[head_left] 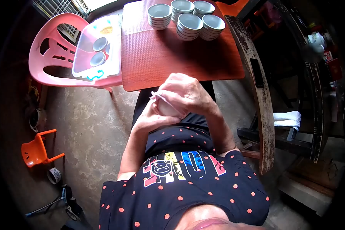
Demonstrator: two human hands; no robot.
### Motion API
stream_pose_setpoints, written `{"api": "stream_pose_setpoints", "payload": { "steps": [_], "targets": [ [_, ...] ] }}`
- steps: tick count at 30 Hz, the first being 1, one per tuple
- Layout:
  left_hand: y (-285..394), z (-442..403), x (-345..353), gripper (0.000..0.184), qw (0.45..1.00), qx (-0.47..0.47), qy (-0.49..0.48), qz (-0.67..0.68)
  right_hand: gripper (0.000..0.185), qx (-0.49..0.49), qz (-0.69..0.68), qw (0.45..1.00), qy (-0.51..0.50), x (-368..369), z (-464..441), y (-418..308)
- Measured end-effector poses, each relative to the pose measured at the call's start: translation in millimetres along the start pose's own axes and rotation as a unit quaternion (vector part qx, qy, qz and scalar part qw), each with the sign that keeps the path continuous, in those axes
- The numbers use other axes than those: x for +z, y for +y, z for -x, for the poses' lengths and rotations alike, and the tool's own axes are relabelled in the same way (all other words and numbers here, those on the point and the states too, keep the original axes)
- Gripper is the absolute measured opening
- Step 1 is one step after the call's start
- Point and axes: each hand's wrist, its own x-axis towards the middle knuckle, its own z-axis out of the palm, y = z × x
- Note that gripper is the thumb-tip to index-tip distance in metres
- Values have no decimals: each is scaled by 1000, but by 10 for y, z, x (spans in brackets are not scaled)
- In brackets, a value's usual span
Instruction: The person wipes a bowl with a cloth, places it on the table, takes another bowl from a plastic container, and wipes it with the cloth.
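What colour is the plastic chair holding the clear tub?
Pink; the chair shows best in the head view.

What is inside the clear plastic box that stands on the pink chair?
Two small bowls are visible inside the plastic box, with part of something at their right. A yellowish patch beyond them is unclear. What lies under the bowls is hidden.

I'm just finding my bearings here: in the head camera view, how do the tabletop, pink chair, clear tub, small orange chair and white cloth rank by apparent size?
Largest to smallest:
Tabletop
Pink chair
Clear tub
Small orange chair
White cloth
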Motion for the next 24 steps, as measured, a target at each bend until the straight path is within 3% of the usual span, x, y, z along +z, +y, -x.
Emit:
{"api": "stream_pose_setpoints", "payload": {
  "steps": [1, 2, 3, 4, 5, 8, 9, 10, 11, 13, 14, 15, 17, 18, 19, 22, 24],
  "targets": [
    [-12, 16, -45, 33, 999, 2, -38, 24, 21, -27, -17, 999, 5, -21, -42, -12],
    [2, 59, -55, 34, 995, -13, -30, 94, 22, 221, -337, 913, 63, 49, -44, -72],
    [-14, 52, -49, 40, 988, 24, -21, 149, 31, 237, -526, 806, 132, 173, 48, 63],
    [-1, -7, -24, 43, 977, 41, 13, 208, 37, 169, -299, 907, 245, 342, 60, 87],
    [23, -25, 17, 46, 961, 58, 47, 266, 45, 86, -49, 935, 340, 535, 110, 12],
    [-46, -36, -59, 49, 977, 27, 11, 212, 54, 154, -105, 934, 305, 614, 202, 32],
    [-62, -37, -54, 49, 980, 12, 3, 199, 51, 68, -65, 946, 310, 489, 232, 106],
    [-58, -25, -97, 47, 986, -9, -25, 165, 44, 184, -238, 932, 200, 296, 193, 109],
    [-96, -18, -162, 53, 990, -38, -77, 109, 39, 288, -396, 868, 80, 104, 123, 68],
    [-63, -52, -25, 61, 991, 1, -110, 80, 31, 217, -157, 959, -89, -156, -83, -156],
    [-43, -29, 20, 67, 994, 36, -88, 49, 27, 196, -164, 963, -89, -155, -103, -167],
    [-26, -31, 13, 67, 989, 29, -92, 115, 23, 175, -172, 965, -91, -157, -125, -166],
    [12, -35, -41, 67, 965, 15, -100, 243, 23, -82, -147, 984, 60, 45, -8, 113],
    [-131, -7, -124, 70, 959, 10, -73, 272, 33, -126, -76, 977, 155, 141, 76, 113],
    [-133, -11, -103, 72, 944, 20, -58, 325, 33, -102, -20, 967, 232, 292, 145, 38],
    [-172, -35, -62, 78, 913, 13, 10, 407, 28, 55, -29, 931, 359, 674, 331, -218],
    [-134, -60, -57, 78, 916, -9, -82, 393, 25, 23, 16, 956, 291, 496, 370, -165]
  ]
}}
